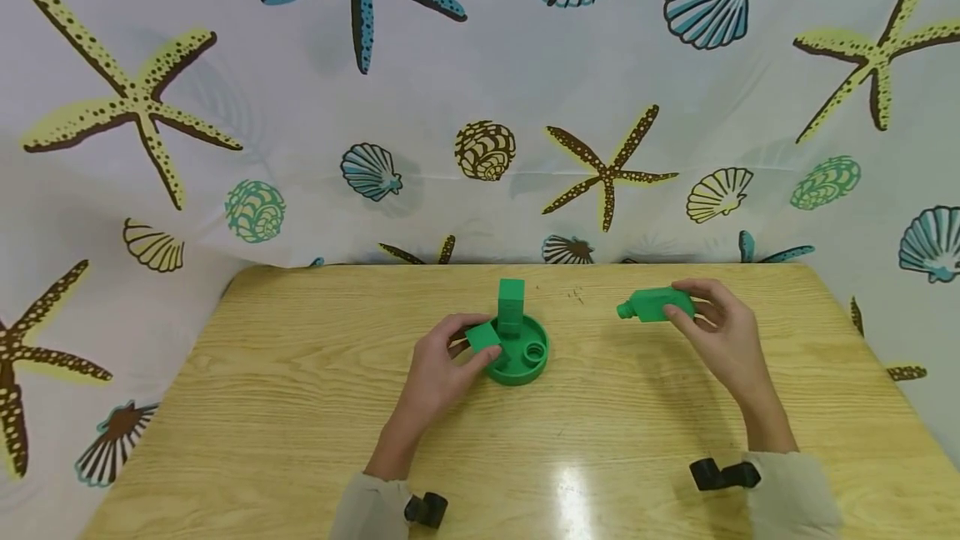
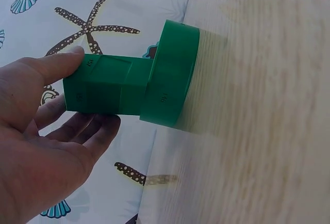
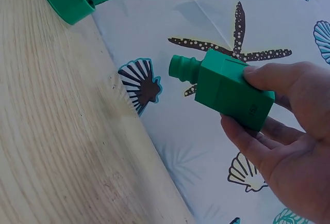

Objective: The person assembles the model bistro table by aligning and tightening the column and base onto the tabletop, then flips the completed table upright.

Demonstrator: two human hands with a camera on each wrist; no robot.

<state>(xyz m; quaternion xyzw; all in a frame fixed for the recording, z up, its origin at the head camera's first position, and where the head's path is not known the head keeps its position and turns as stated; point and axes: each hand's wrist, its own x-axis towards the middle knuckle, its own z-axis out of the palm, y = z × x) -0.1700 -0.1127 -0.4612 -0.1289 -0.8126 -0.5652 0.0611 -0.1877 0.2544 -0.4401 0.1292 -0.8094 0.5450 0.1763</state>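
A round green base [image 1: 519,378] with a raised rim sits on the table. One green block [image 1: 512,298] stands upright at its back, and a round socket [image 1: 534,353] shows at its right side. My left hand [image 1: 441,369] grips a second green block [image 2: 105,84] between thumb and fingers; this block stands in the base's left part, its lower end hidden by the rim in the left wrist view. To the right, my right hand [image 1: 720,336] holds a third green block [image 3: 234,90] sideways above the table, its ribbed round peg [image 3: 184,68] pointing left towards the base.
The wooden table [image 1: 300,407] ends at the back against a white cloth [image 1: 420,90] printed with starfish and shells. The cloth also hangs along the left and right sides. Black straps with small mounts [image 1: 723,473] sit at both sleeve cuffs.
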